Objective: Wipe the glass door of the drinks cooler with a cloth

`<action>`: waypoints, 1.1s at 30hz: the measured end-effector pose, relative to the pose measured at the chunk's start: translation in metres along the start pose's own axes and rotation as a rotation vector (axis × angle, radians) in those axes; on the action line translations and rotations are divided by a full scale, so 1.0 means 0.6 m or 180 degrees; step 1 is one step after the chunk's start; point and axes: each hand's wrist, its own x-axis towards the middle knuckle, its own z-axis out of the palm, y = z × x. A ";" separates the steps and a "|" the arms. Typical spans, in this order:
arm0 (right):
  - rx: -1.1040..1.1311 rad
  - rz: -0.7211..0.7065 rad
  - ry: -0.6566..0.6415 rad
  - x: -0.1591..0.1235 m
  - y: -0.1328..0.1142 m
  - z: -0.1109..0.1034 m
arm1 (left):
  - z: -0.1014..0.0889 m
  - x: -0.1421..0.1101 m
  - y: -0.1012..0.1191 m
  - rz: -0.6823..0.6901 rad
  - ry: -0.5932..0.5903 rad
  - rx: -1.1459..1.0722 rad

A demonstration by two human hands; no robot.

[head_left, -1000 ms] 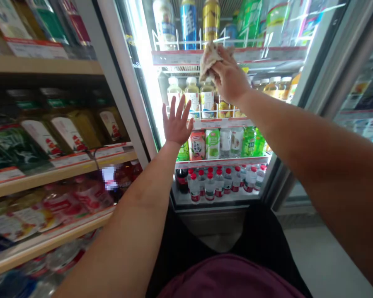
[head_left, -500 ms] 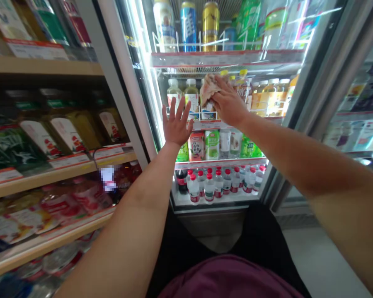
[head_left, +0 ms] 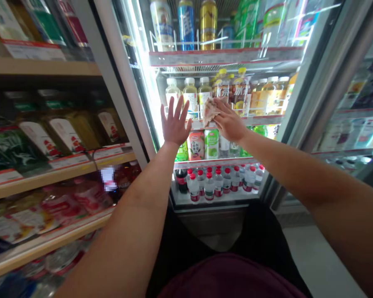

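- Beige cloth (head_left: 210,112), crumpled, lies under the fingers of our right hand (head_left: 232,124), which holds it to the glass door (head_left: 180,70) over the left part of the middle price strip (head_left: 264,120).
- Our left hand (head_left: 175,126) is spread wide, palm toward the glass, just left of the cloth.
- Behind the pane we see a blue can (head_left: 185,25) and a gold can (head_left: 208,25) up top, yellow-capped bottles (head_left: 240,90) beyond our right hand, and red-capped bottles (head_left: 209,186) at the bottom.
- Wood-edged shelves (head_left: 49,181) flank our left forearm; our black trousers (head_left: 256,223) stand before the door's lower edge.
- The left upright (head_left: 124,89) runs near our left hand; between our right hand and the metal right upright (head_left: 334,82), a broad stretch of glass lies above our forearm.
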 end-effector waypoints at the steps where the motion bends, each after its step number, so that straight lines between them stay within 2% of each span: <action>1: -0.0005 -0.0006 -0.0024 -0.005 -0.002 0.001 | 0.001 0.000 -0.001 0.0014 0.0014 0.0017; 6: -0.0018 -0.0102 -0.0099 -0.040 -0.014 0.010 | 0.002 -0.001 -0.002 0.0030 0.0048 0.0049; 17: 0.0028 -0.0675 -0.0802 -0.145 -0.031 0.029 | 0.004 -0.003 -0.006 0.0127 0.0095 0.0096; 27: 0.0021 -0.1158 -0.1204 -0.229 -0.013 0.047 | 0.003 -0.001 -0.004 0.0081 0.0118 0.0097; 33: 0.0389 -0.1290 -0.1362 -0.258 0.020 0.027 | 0.005 -0.001 -0.005 0.0056 0.0112 0.0061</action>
